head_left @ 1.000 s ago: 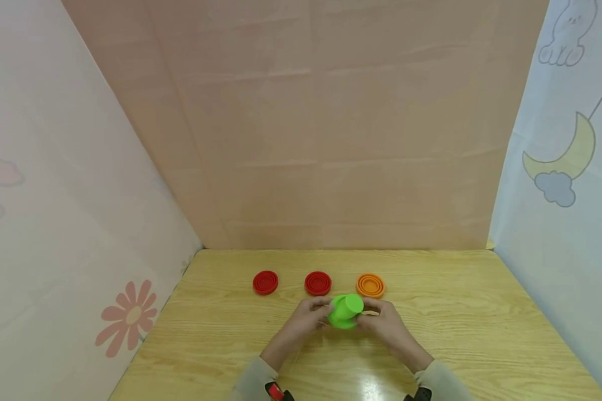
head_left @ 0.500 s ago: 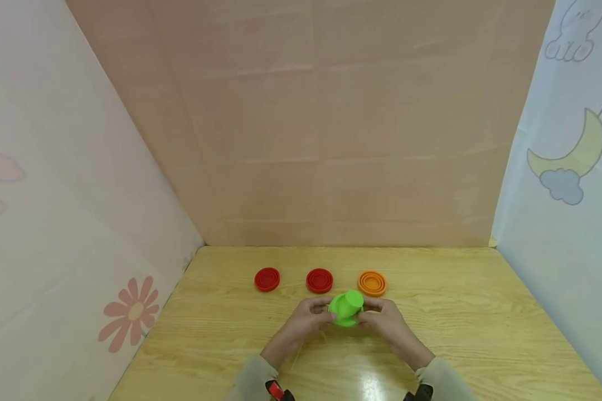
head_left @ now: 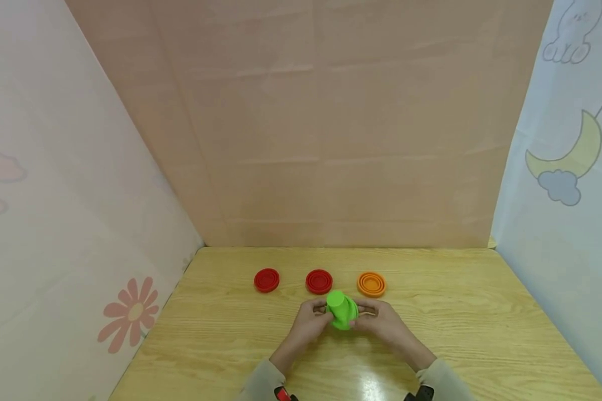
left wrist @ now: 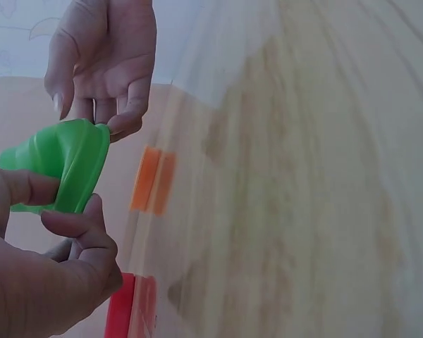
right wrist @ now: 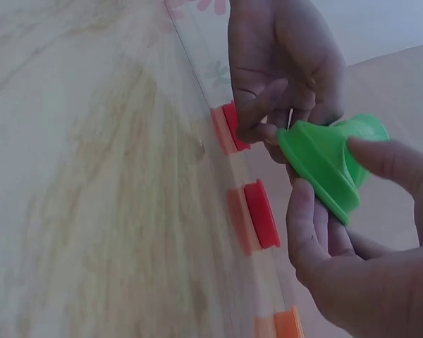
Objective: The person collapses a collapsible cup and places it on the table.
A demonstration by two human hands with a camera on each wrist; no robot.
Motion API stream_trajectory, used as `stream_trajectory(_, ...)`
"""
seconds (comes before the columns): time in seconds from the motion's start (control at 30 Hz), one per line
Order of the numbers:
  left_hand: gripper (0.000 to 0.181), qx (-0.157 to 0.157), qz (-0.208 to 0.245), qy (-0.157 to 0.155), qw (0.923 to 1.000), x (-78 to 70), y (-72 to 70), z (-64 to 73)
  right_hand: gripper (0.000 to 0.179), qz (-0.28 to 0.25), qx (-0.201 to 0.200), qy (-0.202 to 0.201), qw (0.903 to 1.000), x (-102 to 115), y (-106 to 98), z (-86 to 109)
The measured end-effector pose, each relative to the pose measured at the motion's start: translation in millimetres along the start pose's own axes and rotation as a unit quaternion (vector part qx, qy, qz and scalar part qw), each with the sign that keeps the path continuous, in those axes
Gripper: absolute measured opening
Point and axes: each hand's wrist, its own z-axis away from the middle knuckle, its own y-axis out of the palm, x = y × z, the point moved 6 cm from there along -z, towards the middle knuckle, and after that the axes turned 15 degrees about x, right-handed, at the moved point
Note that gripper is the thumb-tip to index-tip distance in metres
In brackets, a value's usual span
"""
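A soft green collapsible cup (head_left: 340, 309) is held up over the table, partly unfolded, its narrow end leaning to the left. My left hand (head_left: 306, 324) grips it from the left; in the left wrist view the thumb (left wrist: 32, 189) presses into a fold while the fingers lie by the rim. From the other side my right hand (head_left: 383, 323) holds the wide rim, and the right wrist view has its thumb (right wrist: 384, 162) on the cup wall with fingers below. Behind the hands lie two flat red collapsed cups (head_left: 266, 280) and an orange collapsed cup (head_left: 371, 284).
The pale wooden table (head_left: 221, 345) meets a brown cloth backdrop (head_left: 331, 139) at the back. White printed sheets stand at the left (head_left: 70, 167) and right (head_left: 557, 245). The flat cups form a row across the table's far part.
The green cup's narrow end has tipped from the right over to the left, and the cup has shifted slightly left between both hands. The flat cups stay put.
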Motion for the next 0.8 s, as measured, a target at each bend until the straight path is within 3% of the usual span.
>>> stream_trajectory(0.2, 0.042, -0.009, -0.001, 0.005, 0.9999, -1.2, -0.7, -0.4, 0.072, -0.008, 0.014, 0.008, 0.9998, -2.3, -1.7, -1.4)
stream_trajectory(0.57, 0.035, -0.037, -0.035, 0.009, 0.9986, -7.8, 2.7, 0.1, 0.065, 0.023, -0.073, 0.042, 0.9962, -2.9, 3.2, -3.2)
stream_trajectory(0.8, 0.032, -0.028, -0.063, 0.016, 0.9975, -6.3, 7.8, 1.2, 0.054, 0.006, -0.115, 0.070, 0.9908, -10.1, 1.5, -3.1)
